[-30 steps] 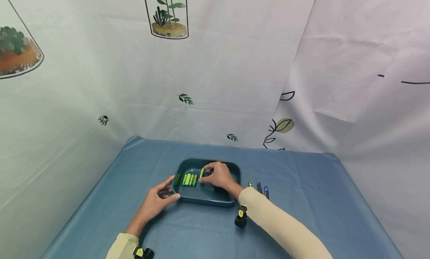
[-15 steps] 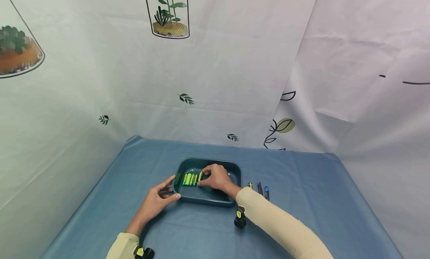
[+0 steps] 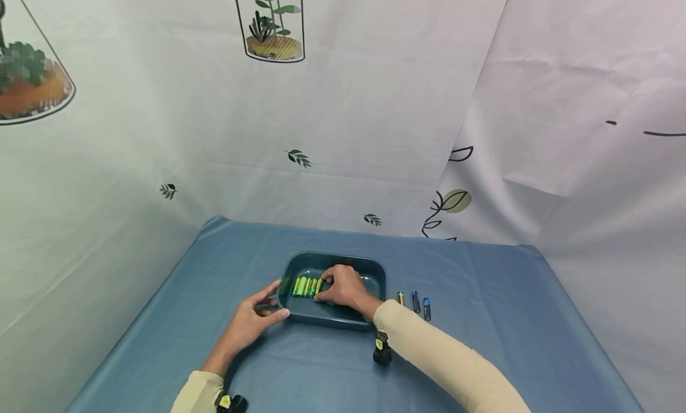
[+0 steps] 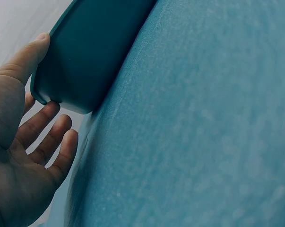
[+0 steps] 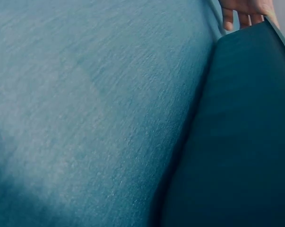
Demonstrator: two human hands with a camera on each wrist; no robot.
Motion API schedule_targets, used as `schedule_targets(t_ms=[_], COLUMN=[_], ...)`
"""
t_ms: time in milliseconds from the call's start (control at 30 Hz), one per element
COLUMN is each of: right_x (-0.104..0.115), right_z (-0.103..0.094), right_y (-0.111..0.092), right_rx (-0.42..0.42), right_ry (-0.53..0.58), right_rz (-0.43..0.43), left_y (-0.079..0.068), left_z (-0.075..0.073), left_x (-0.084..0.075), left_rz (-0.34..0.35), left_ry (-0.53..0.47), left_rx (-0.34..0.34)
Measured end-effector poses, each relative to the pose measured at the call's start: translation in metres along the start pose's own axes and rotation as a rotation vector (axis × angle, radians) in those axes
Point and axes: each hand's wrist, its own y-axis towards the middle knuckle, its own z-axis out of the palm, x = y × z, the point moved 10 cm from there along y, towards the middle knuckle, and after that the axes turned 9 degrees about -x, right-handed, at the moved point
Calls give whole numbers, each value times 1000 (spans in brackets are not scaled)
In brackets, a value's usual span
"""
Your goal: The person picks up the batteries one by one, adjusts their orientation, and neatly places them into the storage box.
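At the back, a pale, creased cloth backdrop (image 3: pixel 375 115), printed with outlined plant jars and small leaf sprigs. Before it, a worktop (image 3: pixel 482 294) under a blue cover with faint creases. Across its near right part, a long beige sleeve (image 3: pixel 445 359).

Around the middle of the worktop, a dark teal tray (image 3: pixel 332 324): rectangular, rounded at the corners, thin-rimmed, smooth and plain on the outer wall, glossy inside with pale glints. At its near left corner, a left hand (image 3: pixel 249 321), thumb and fingers spread apart, touching the rim and the outside. Reaching into the tray, a right hand (image 3: pixel 347 286), thumb and finger clamped on the two ends of the rightmost battery (image 3: pixel 319 287).

In the tray's left half, a close row of green batteries (image 3: pixel 302 287): slim, shiny cylinders, bright lime with deeper green toward the near ends, lying side by side. At the row's right end, the clamped one, yellowish green; too small to tell whether touching its neighbour. On the worktop just right of the tray, a gold battery (image 3: pixel 401 296) with a greenish far end, partly hidden by the sleeve, and two dark batteries (image 3: pixel 426 310) with blue far ends, apart from each other.
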Motion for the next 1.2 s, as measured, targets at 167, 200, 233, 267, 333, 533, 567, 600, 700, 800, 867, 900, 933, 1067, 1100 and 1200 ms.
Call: schedule_targets(t_ms=[167, 200, 233, 267, 333, 533, 567, 600, 700, 800, 867, 900, 933, 1067, 1100, 1200], right_x=[-2, -1, -1, 0, 2, 13, 14, 14, 13, 7, 2, -1, -5, -21, -25, -38], right_z=[-1, -2, -3, -5, -11, -45, -52, -59, -80, -101, -114, -121, -128, -153, -159, -172], right_y=[-1, -1, -2, -2, -3, -11, -13, -15, -22, -34, -43, -48, -53, -71, -76, -88], right_rx=[5, 4, 1, -3, -15, -77, -91, -104, -153, -205, -240, -258, -274, -345, -364, -420], right_ry=[-12, -14, -13, -12, -10, 47, 60, 72, 98, 98, 89, 84, 77, 69, 68, 49], right_rz=[-1, -6, -13, -21, -37, -75, -80, -84, -105, -111, -112, -109, -100, -93, -96, -109], left_y=[0, 0, 0, 0, 0, 0, 0, -1, -1, -1, -1, -1, 0, -1, -1, -1], left_z=[0, 0, 0, 0, 0, -1, -1, -2, -1, 1, 1, 2, 2, 1, 1, 0], left_x=[-1, -1, -1, -1, -1, -1, -1, -1, 0, 0, 1, 1, 2, 1, 1, 0], left_rz=[3, 4, 5, 6, 6, 8, 9, 8, 7, -1, -11, -19, -24, -19, -14, 7], left_ry=[0, 0, 1, 3, 5, 12, 12, 13, 16, 14, 8, 3, -2, -3, -2, 4], left_rx=[-6, -7, -8, -8, -5, -5, -6, -6, -2, 4, 7, 7, 9, 5, 1, -7])
